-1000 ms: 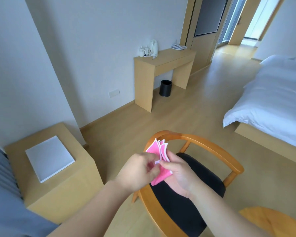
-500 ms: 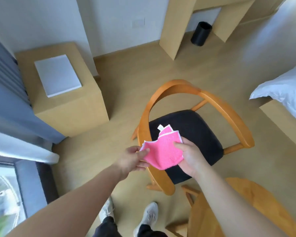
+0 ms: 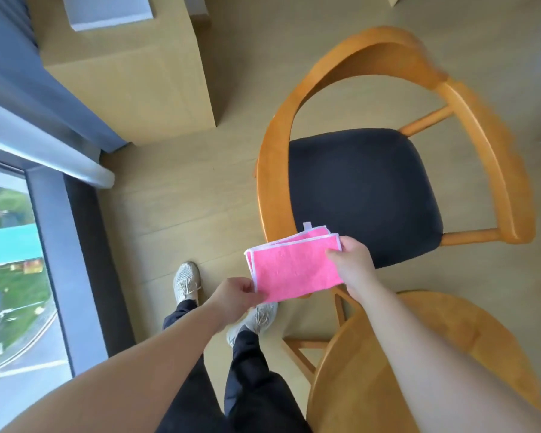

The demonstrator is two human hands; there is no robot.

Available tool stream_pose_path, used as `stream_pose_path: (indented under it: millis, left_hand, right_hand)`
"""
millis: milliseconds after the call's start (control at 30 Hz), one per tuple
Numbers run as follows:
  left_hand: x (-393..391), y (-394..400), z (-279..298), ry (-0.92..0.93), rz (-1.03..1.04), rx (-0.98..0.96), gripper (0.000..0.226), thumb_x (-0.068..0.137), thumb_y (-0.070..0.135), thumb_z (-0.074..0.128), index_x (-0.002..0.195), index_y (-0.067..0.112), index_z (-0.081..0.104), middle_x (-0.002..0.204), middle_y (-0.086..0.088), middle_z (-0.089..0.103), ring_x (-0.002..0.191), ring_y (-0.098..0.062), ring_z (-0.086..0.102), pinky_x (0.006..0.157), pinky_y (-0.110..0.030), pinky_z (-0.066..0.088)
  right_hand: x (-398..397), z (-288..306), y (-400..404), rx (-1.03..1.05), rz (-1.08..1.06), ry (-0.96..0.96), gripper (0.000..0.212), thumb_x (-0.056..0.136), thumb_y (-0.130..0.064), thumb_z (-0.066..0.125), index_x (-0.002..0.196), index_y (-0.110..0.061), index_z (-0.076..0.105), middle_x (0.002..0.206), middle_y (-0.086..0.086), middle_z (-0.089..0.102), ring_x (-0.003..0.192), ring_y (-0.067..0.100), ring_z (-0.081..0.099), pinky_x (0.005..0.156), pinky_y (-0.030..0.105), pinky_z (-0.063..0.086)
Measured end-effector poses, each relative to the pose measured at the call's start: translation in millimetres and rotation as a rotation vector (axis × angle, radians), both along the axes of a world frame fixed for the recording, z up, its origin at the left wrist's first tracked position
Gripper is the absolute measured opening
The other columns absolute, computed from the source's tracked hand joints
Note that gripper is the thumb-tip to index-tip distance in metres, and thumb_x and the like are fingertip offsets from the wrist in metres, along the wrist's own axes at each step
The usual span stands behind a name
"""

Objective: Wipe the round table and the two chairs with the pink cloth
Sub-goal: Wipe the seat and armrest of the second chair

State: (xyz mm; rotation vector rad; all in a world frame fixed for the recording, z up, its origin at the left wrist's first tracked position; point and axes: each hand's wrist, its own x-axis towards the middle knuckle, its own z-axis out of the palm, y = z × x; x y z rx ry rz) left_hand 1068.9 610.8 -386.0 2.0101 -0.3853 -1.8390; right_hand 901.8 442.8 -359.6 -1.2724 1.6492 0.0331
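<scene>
Pink cloth (image 3: 295, 270), folded, white-edged, is held in the air between both hands, over the near-left rim of the wooden armchair (image 3: 366, 189). Left hand (image 3: 236, 295): the cloth's near-left corner is pinched by curled fingers. Right hand (image 3: 353, 265): the right edge is pinched between thumb and fingers. The chair's black seat is seen beyond the cloth. Round wooden table (image 3: 469, 332) is at near right, under the right forearm. Pale sneakers (image 3: 186, 282) are seen on the wood floor, near left of the chair

wood floor (image 3: 175, 195), wooden cabinet (image 3: 132, 79), window (image 3: 10, 260)
</scene>
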Motion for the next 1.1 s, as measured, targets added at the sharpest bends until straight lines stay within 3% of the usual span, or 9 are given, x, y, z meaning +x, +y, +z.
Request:
stream_pose_path:
  millis: [67, 167, 267, 367, 500, 567, 767, 1100]
  left_hand:
    - [-2.3, 3.8, -9.9, -0.032, -0.043, 0.019, 0.019, 0.082, 0.018, 0.068, 0.077, 0.008, 0.053, 0.074, -0.005, 0.054, 0.064, -0.019, 0.046, 0.059, -0.023, 0.037]
    - [4.5, 5.0, -14.8, -0.149, -0.062, 0.001, 0.011, 0.084, 0.019, 0.065, 0.093, 0.022, 0.060, 0.081, 0.008, 0.062, 0.061, -0.006, 0.054, 0.050, -0.011, 0.039]
    - [20.2, 2.1, -9.9, -0.246, -0.067, -0.005, 0.010, 0.084, 0.021, 0.058, 0.086, 0.030, 0.060, 0.082, 0.007, 0.063, 0.068, -0.008, 0.058, 0.055, -0.015, 0.043]
    - [35.8, 2.5, -4.6, -0.278, -0.061, -0.031, 0.015, 0.085, 0.019, 0.054, 0.079, 0.033, 0.059, 0.078, 0.005, 0.064, 0.068, -0.014, 0.061, 0.063, -0.019, 0.048]
    - [45.1, 12.1, -1.4, -0.284, -0.108, -0.052, 0.017, 0.085, 0.018, 0.053, 0.081, 0.033, 0.059, 0.080, 0.009, 0.062, 0.073, -0.015, 0.063, 0.073, -0.027, 0.051]
    - [45.6, 17.5, -0.2, -0.293, -0.123, -0.057, 0.018, 0.085, 0.018, 0.051, 0.081, 0.032, 0.061, 0.085, 0.012, 0.059, 0.077, -0.017, 0.064, 0.076, -0.030, 0.055]
    - [45.6, 24.7, 4.7, -0.319, -0.140, -0.059, 0.023, 0.087, 0.016, 0.047, 0.082, 0.033, 0.062, 0.090, 0.016, 0.058, 0.088, -0.015, 0.062, 0.081, -0.027, 0.052]
    - [87.8, -17.3, 3.9, -0.381, -0.239, -0.139, 0.020, 0.088, 0.009, 0.048, 0.090, 0.023, 0.062, 0.099, 0.001, 0.063, 0.082, -0.018, 0.057, 0.069, -0.023, 0.043]
  right_hand:
    - [-0.6, -10.0, 6.3, -0.043, 0.115, 0.061, 0.024, 0.090, -0.012, 0.059, 0.111, -0.023, 0.059, 0.103, -0.005, 0.063, 0.100, 0.022, 0.063, 0.080, 0.040, 0.056]
    - [-1.6, -13.6, 17.2, -0.177, 0.288, 0.177, 0.061, 0.090, -0.023, 0.065, 0.144, -0.019, 0.036, 0.136, 0.001, 0.048, 0.120, 0.021, 0.054, 0.092, 0.038, 0.050]
    - [-1.0, -7.2, 35.1, -0.400, 0.406, 0.174, 0.052, 0.092, -0.027, 0.061, 0.139, -0.015, 0.043, 0.139, 0.004, 0.046, 0.124, 0.021, 0.050, 0.095, 0.033, 0.046]
    - [7.8, -1.4, 58.6, -0.461, 0.455, 0.128, 0.049, 0.094, -0.033, 0.057, 0.137, -0.012, 0.046, 0.134, 0.004, 0.049, 0.120, 0.021, 0.052, 0.091, 0.030, 0.049]
    - [23.6, -8.6, 83.5, -0.345, 0.469, 0.247, 0.094, 0.082, -0.059, 0.061, 0.148, -0.005, 0.020, 0.144, 0.009, 0.038, 0.129, 0.025, 0.041, 0.103, 0.039, 0.044]
    - [28.5, -15.8, 89.7, -0.321, 0.468, 0.318, 0.103, 0.078, -0.064, 0.061, 0.148, -0.002, 0.016, 0.141, 0.011, 0.040, 0.126, 0.026, 0.044, 0.101, 0.038, 0.043]
    - [42.1, -27.8, 87.7, -0.341, 0.436, 0.459, 0.090, 0.075, -0.053, 0.070, 0.139, -0.004, 0.030, 0.121, 0.010, 0.053, 0.105, 0.026, 0.056, 0.080, 0.035, 0.049]
    - [56.8, -32.3, 77.9, -0.382, 0.479, 0.493, 0.094, 0.072, -0.051, 0.075, 0.139, -0.002, 0.031, 0.118, 0.011, 0.053, 0.102, 0.026, 0.058, 0.080, 0.034, 0.051]
